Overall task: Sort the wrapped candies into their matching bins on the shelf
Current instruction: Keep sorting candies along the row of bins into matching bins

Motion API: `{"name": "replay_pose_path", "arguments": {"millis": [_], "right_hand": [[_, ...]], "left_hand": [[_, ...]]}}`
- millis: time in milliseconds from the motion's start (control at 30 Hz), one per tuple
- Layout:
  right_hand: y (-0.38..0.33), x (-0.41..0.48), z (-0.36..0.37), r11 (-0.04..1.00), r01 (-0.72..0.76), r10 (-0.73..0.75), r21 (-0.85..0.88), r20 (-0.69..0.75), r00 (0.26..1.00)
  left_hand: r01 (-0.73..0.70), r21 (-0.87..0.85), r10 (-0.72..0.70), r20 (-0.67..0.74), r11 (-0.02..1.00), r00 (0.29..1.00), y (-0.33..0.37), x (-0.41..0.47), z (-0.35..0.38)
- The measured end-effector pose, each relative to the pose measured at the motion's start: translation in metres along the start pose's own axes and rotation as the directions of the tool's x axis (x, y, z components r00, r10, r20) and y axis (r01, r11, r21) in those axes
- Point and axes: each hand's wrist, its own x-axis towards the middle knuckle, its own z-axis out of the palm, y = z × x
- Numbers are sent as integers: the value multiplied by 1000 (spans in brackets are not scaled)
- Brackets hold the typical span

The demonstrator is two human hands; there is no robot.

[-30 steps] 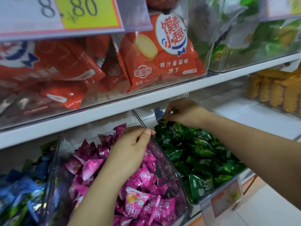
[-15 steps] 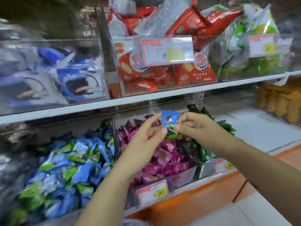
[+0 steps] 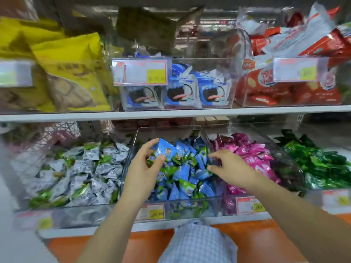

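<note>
The left hand [image 3: 144, 168] pinches a blue foil-wrapped candy [image 3: 164, 149] above the clear plastic bin [image 3: 191, 205] of blue candies on the white shop shelf [image 3: 171, 113]; the right hand [image 3: 229, 166] hovers beside it, loosely open and empty.

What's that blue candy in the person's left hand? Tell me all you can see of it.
The blue candy is a small, shiny, crinkled packet, foil or plastic by its look, with blurred print and a little green. The left hand pinches its lower edge between thumb and fingers, holding it tilted over the pile of like candies in the bin.
</note>
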Motion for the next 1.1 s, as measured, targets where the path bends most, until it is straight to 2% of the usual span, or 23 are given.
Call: {"name": "replay_pose_path", "arguments": {"millis": [100, 167, 200, 267, 333, 367, 467, 567, 667, 767, 867, 1100], "right_hand": [[-4, 8, 15, 997, -68, 69, -42, 24, 997], [-2, 11, 19, 994, -88, 89, -62, 17, 996], [-2, 12, 19, 994, -88, 89, -58, 18, 996], [0, 12, 18, 996, -75, 77, -46, 39, 996], [0, 12, 15, 997, -43, 48, -64, 82, 995], [1, 11, 13, 996, -25, 33, -80, 104, 994], [2, 8, 4, 994, 21, -7, -104, 128, 992], [5, 3, -8, 995, 58, -52, -84, 69, 996], [15, -2, -28, 993, 79, -79, -85, 2, 997], [34, -12, -53, 998, 33, -37, -56, -65, 997], [69, -19, -78, 999, -20, 13, -50, -134, 991], [161, -24, -126, 973, -212, 194, -89, -178, 965]], "left_hand": [[-50, 174, 68, -102, 983, 992, -17, 9, -14], [-90, 383, 125, -68, 919, 990, -25, 15, -15], [-110, 495, 127, -1, 862, 992, -29, 18, -13], [-161, 744, 23, 192, 649, 981, -36, 21, -9], [-203, 870, -130, 288, 450, 949, -38, 23, -8], [-204, 888, -185, 301, 413, 936, -37, 24, -8], [-156, 882, -224, 278, 445, 934, -23, 27, -7], [-155, 858, -65, 213, 490, 975, 1, 29, 4], [-246, 790, 67, 253, 562, 965, 27, 30, 37], [-322, 676, 129, 321, 662, 938, 46, 30, 86], [-339, 542, 157, 354, 769, 922, 59, 31, 139], [-304, 411, 105, 440, 860, 892, 66, 50, 234]]}}
